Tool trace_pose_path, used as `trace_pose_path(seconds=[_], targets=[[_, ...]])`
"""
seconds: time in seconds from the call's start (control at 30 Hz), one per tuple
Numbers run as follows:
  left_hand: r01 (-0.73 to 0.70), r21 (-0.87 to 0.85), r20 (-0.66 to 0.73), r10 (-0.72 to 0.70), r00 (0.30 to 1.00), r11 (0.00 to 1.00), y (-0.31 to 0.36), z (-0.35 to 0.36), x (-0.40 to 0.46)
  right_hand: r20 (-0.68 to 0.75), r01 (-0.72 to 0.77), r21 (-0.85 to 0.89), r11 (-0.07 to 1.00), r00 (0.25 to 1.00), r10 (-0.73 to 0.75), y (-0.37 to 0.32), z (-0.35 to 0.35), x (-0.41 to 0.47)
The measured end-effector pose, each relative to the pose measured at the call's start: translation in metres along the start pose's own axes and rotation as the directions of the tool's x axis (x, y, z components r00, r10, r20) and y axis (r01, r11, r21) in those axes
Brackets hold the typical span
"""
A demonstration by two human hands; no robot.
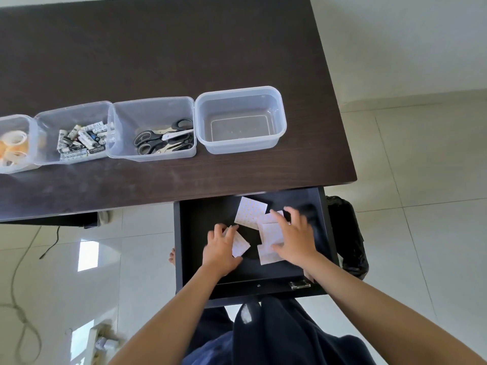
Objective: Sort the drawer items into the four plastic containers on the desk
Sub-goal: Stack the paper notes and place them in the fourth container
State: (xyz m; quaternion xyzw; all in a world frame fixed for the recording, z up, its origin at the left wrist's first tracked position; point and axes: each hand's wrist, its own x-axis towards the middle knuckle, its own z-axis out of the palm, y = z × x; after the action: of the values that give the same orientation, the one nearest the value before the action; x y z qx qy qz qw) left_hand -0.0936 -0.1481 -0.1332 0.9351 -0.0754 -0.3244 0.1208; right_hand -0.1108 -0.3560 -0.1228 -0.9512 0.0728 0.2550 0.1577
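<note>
Both hands on drawer sheets

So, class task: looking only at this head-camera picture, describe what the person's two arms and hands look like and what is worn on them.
Both forearms are bare from the bottom edge of the picture to the wrists: no sleeves, watch, bracelets or gloves show. The left hand and right hand are bare too, with no rings visible on the fingers, though motion blur softens the detail. Dark navy clothing covers the lap below.
</note>
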Motion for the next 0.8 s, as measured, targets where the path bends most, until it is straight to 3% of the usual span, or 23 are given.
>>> trace_pose_path(seconds=[0.17, 0.37, 0.47, 0.53, 0.7, 0.8], targets=[[0.01, 0.001, -0.001, -0.01, 1.0, 1.0, 0.001, -0.002, -0.001, 0.165, -0.105, 0.066, 0.992, 0.982, 0.093, 0.001, 0.001, 0.011], [0.036, -0.017, -0.038, -0.036, 0.999, 0.999, 0.008, -0.003, -0.007, 0.111, -0.13, 0.275, 0.953, 0.988, 0.102, 0.0, 0.009, 0.004], [-0.004, -0.115, -0.112, -0.009, 0.994, 0.993, 0.016, -0.006, -0.01, 0.131, -0.137, 0.433, 0.891, 0.987, 0.088, 0.005, 0.007, 0.002], [-0.037, -0.195, -0.125, 0.012, 0.992, 0.98, 0.024, -0.007, -0.013, 0.176, -0.149, 0.424, 0.893, 0.981, 0.08, 0.006, 0.003, 0.003], [-0.035, -0.304, -0.034, 0.026, 0.999, 0.952, 0.035, -0.004, -0.021, 0.215, -0.049, 0.167, 0.985, 0.977, 0.012, 0.001, -0.005, 0.007], [-0.021, -0.349, 0.007, 0.024, 1.0, 0.937, 0.034, -0.002, -0.025, 0.222, 0.003, 0.247, 0.969, 0.973, -0.059, -0.001, -0.004, 0.002]])
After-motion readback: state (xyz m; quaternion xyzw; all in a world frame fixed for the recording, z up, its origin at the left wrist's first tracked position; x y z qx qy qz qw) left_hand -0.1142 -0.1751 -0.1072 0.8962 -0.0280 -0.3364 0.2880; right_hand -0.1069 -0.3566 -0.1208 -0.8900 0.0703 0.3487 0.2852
